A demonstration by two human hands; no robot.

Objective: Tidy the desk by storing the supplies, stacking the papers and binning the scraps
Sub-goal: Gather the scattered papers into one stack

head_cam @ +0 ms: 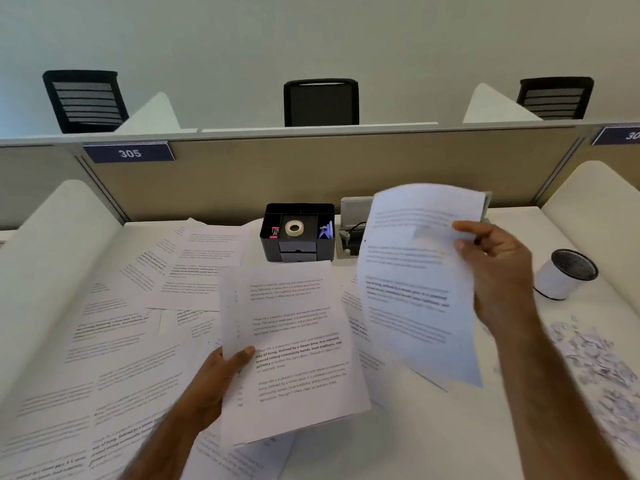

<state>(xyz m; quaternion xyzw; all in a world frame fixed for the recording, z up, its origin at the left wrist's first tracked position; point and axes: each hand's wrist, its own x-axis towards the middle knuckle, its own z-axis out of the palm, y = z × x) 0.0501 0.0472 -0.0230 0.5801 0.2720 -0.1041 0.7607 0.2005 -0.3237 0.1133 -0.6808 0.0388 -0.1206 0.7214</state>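
My left hand [221, 379] grips a small stack of printed papers [294, 344] at its lower left edge, thumb on top, held above the desk. My right hand [498, 271] pinches a single printed sheet [412, 282] by its right edge; the sheet is lifted and blurred. Several loose printed sheets [138, 306] lie spread over the left half of the white desk [433, 438]. A pile of torn paper scraps [599, 372] lies at the right. A black organizer [298, 233] at the back holds a tape roll [294, 227], a pink item and blue clips.
A small white bin with a black mesh inside [564, 277] lies tilted at the right. A grey socket box with a cable [353, 226] stands behind the organizer. A beige partition [311, 174] labelled 305 closes the back; white side dividers flank the desk. Black chairs stand beyond.
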